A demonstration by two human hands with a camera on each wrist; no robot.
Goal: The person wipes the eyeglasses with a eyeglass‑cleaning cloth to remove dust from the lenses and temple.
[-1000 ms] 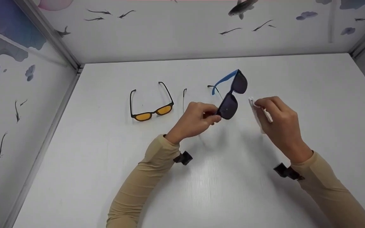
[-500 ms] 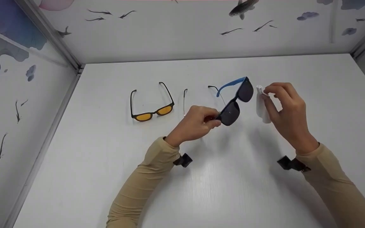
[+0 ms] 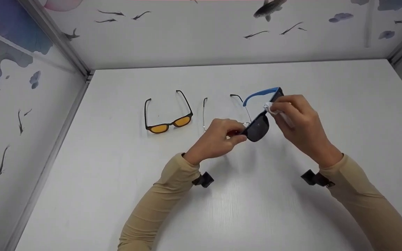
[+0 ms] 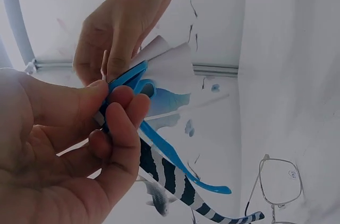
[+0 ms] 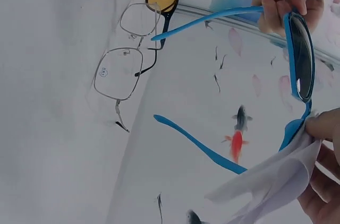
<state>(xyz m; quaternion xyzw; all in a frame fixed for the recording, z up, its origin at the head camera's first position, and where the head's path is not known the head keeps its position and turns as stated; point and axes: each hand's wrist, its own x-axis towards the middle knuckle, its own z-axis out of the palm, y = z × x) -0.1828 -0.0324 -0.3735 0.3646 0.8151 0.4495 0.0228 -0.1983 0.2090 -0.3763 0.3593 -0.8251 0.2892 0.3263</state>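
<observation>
My left hand [image 3: 222, 137] pinches the near end of a pair of sunglasses [image 3: 258, 128] with dark lenses and blue temples, held up above the table. In the left wrist view, one temple of the sunglasses [image 4: 180, 163] is blue, and a black-and-white striped side shows beside it. My right hand [image 3: 300, 127] pinches a thin white cloth [image 3: 268, 107] at the far lens, which cloth and fingers largely cover. In the right wrist view, the cloth [image 5: 276, 181] hangs in folds from the thumb and fingers, over the lower part of the frame.
Black-framed glasses with orange lenses [image 3: 159, 128] lie on the white table [image 3: 117, 195], left of the hands. Thin wire-framed clear glasses [image 5: 118, 74] lie behind my left hand, partly hidden in the head view. Printed panels [image 3: 187, 38] enclose the table's back and sides.
The right hand first moves away and up with the cloth, then comes left onto the far lens. The left hand shifts the sunglasses slightly right and toward me.
</observation>
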